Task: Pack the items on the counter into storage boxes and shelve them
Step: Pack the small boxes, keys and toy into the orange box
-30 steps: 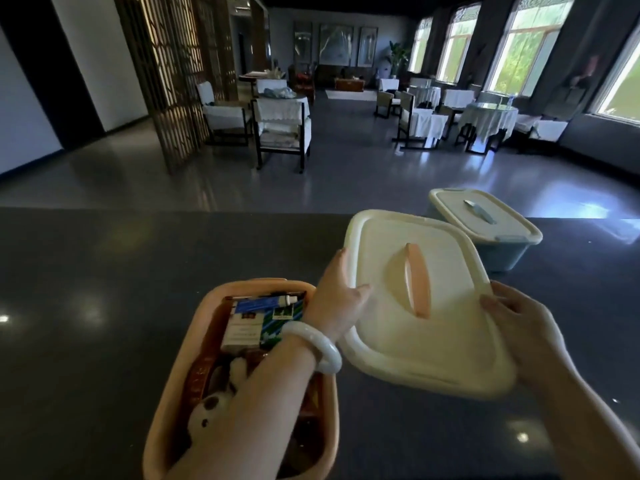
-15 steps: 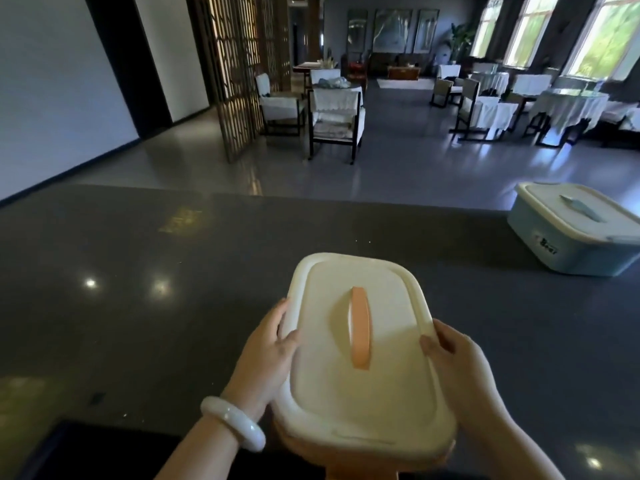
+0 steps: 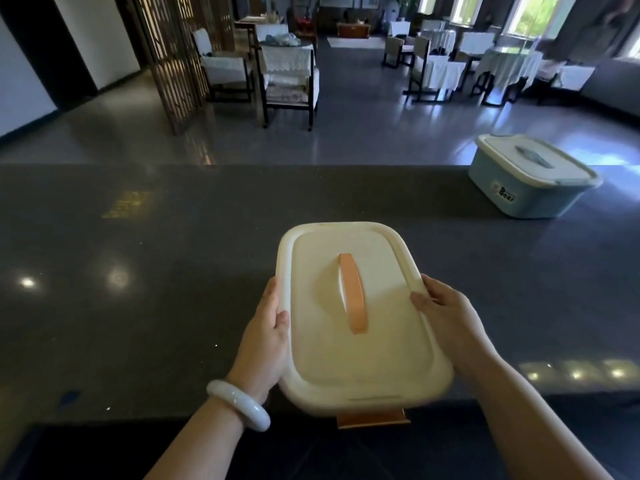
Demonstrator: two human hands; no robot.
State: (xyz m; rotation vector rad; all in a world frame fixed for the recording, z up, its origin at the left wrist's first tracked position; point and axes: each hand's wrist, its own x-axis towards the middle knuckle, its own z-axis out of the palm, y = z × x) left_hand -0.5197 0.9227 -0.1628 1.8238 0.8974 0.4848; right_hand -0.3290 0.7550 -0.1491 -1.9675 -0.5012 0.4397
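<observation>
A cream lid (image 3: pixel 360 344) with an orange handle (image 3: pixel 353 292) covers the orange storage box, of which only a clip (image 3: pixel 372 418) shows below the lid's near edge. The box sits at the near edge of the dark counter (image 3: pixel 138 289). My left hand (image 3: pixel 268 341) grips the lid's left edge, thumb on top. My right hand (image 3: pixel 446 317) grips the right edge, its thumb on the lid. The box's contents are hidden. A blue storage box (image 3: pixel 526 188) with its lid on stands at the counter's far right.
Beyond the counter lies a dining room with chairs (image 3: pixel 287 77), cloth-covered tables (image 3: pixel 509 67) and a wooden lattice screen (image 3: pixel 173 53). A white bangle (image 3: pixel 239 403) circles my left wrist.
The lid went from tilted beside the open orange box to lying flat on it, hiding the items. Both hands shifted to the lid's side edges.
</observation>
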